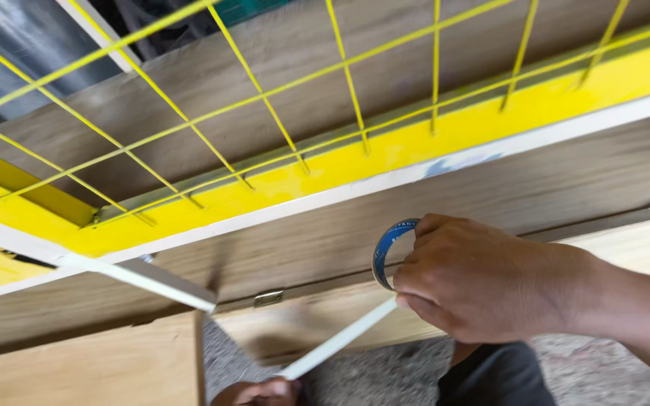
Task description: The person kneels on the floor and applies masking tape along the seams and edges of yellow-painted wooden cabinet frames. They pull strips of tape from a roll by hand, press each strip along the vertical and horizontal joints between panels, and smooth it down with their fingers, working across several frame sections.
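I see my right hand (483,278) clamped around a small blue-and-white roll of masking tape (391,252), below the yellow-painted steel frame with wire mesh (385,154). A white strip of pulled tape (336,342) runs down-left from the roll to my left hand (259,392), which pinches its far end. The left hand is cut off by the frame's bottom edge; its fingers are hard to make out.
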